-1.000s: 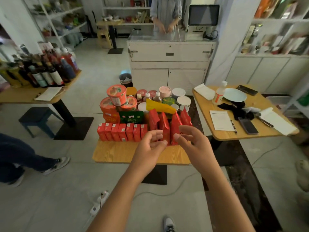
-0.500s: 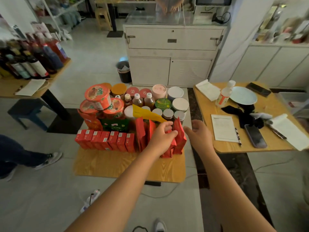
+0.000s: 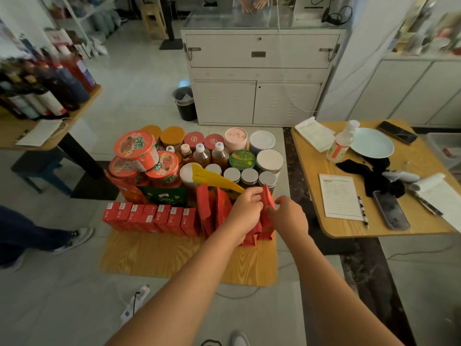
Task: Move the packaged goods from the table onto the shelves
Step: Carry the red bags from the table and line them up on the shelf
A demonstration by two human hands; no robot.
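Pale floor tiles surround a low wooden table (image 3: 174,260) that is packed with goods, sorted by kind. A row of red boxes (image 3: 149,218) lines the front, noodle cups (image 3: 137,148) are stacked at the left, and jars (image 3: 249,174) and small bottles stand behind. A yellow bag (image 3: 214,178) lies across the jars. Red pouches (image 3: 212,211) stand on end at the front right, leaning together, probably so that several can be taken at once.

The left hand (image 3: 245,211) has its fingers curled over the tops of the middle pouches and clamps them from above. The right hand (image 3: 290,217) meets the side of the end pouch (image 3: 267,203), apparently to press the bundle together. Whether it pinches the pouch or only touches it cannot be told.

All the goods sit on the table, and the blurred shelves (image 3: 434,33) on the right wall are well apart from it.
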